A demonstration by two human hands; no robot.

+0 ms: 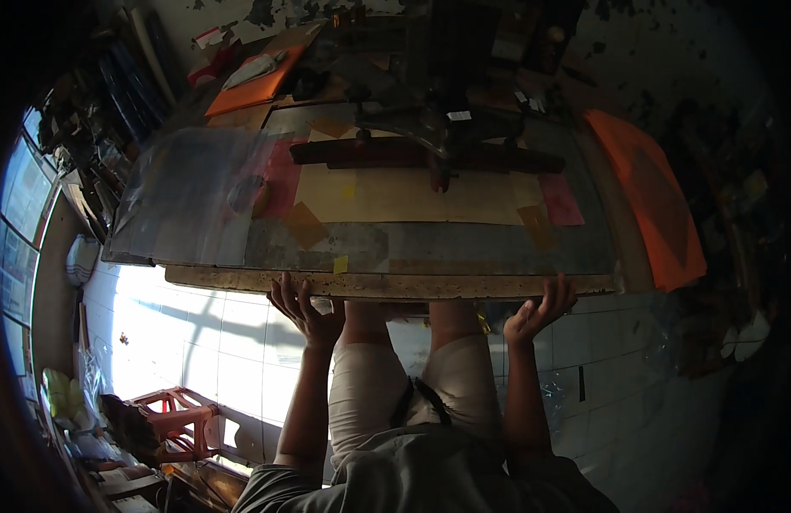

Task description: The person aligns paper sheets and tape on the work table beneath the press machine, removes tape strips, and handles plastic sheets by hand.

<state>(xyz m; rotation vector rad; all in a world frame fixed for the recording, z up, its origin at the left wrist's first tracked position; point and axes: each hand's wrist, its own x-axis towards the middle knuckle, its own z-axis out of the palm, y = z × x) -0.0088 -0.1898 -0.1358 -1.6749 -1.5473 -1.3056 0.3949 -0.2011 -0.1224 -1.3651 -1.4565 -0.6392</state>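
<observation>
Both hands are at the front edge of a worktable. The fingertips of my left hand [305, 309] touch the worn wooden edge [387, 280], the fingers apart. Farther right, my right hand [542, 309] touches the same edge with its fingers slightly bent and apart. Neither hand visibly holds a loose object. Behind the edge lies a dark grey board [464, 244] bearing a pale yellowish sheet [395, 195]. Tape pieces lie at its corners, with pink sheets at its sides. Above it stands a dark metal frame with a long squeegee-like bar [515, 161].
Clear plastic sheeting [182, 197] covers the table's left side, with a tape roll [260, 197] near it. Orange sheets [647, 201] hang at the right; an orange folder with a cloth [252, 70] lies back left. A plastic stool [177, 419] stands on the tiled floor.
</observation>
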